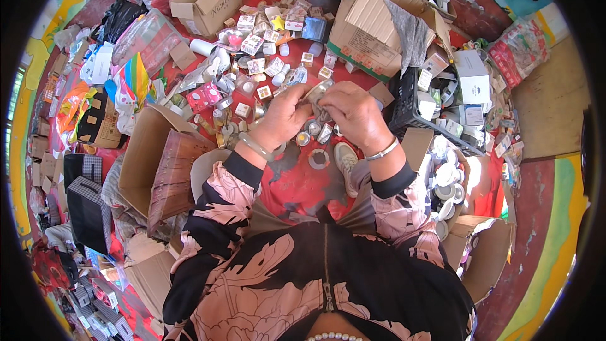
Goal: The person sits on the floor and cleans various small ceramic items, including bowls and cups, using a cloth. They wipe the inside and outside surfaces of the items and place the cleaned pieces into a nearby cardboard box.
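Observation:
Both my hands meet in front of me over the red floor. My left hand (pixel 282 117) is closed around a small, clear, round container (pixel 318 94), its kind not plain to see. Bent over its side and rim, my right hand (pixel 357 113) pinches it with the fingertips; part of the container is hidden behind the fingers. Just below the hands lie small jars (pixel 304 138) and a flat ring-shaped piece (pixel 319 158). Beyond them spreads a heap of small white boxes (pixel 252 44), jars and caps.
An open cardboard box (pixel 151 161) stands at my left, with another (pixel 211 3) farther back. At right are a black crate (pixel 407 104) of jars and boxes, a large torn carton (pixel 372 28), and a box of white lids (pixel 447 177). My shoe (pixel 346 163) rests near the jars.

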Tool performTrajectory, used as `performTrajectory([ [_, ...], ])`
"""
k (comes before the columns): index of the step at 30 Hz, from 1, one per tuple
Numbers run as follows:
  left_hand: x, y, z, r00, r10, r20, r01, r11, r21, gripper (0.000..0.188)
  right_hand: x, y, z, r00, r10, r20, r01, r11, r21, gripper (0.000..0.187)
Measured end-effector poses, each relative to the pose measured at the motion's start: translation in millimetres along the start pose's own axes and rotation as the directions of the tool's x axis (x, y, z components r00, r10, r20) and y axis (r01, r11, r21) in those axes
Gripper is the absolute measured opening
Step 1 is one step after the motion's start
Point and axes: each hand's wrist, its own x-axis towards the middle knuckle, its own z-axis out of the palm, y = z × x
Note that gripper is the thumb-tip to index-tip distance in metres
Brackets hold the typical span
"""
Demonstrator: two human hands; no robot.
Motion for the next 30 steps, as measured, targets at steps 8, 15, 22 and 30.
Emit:
performTrajectory([
  [8, 10, 7, 3, 0.875, -0.479, -0.063, 0.241, 0.544, -0.804, 0.016, -17, 60, -15, 0.744, 0.636, -0.203, -0.638, 0.767, 0.065, 0.013],
  [15, 1, -24, 7, 0.747, -0.665, -0.021, 0.305, 0.37, -0.877, 0.016, -2, 38, -12, 0.603, 0.582, -0.545, -0.277, 0.794, 0.541, 0.018],
  [22, 3, -12, 21, 0.763, -0.646, 0.004, 0.314, 0.365, -0.876, 0.014, 1, 8, 49, 0.999, -0.022, -0.035, 0.005, 0.904, -0.428, 0.028],
  [30, 8, -28, -2, 0.679, -0.732, -0.05, 0.069, 0.132, -0.989, 0.018, -7, 21, 35, 0.947, 0.079, -0.312, -0.145, 0.97, -0.196, 0.027],
])
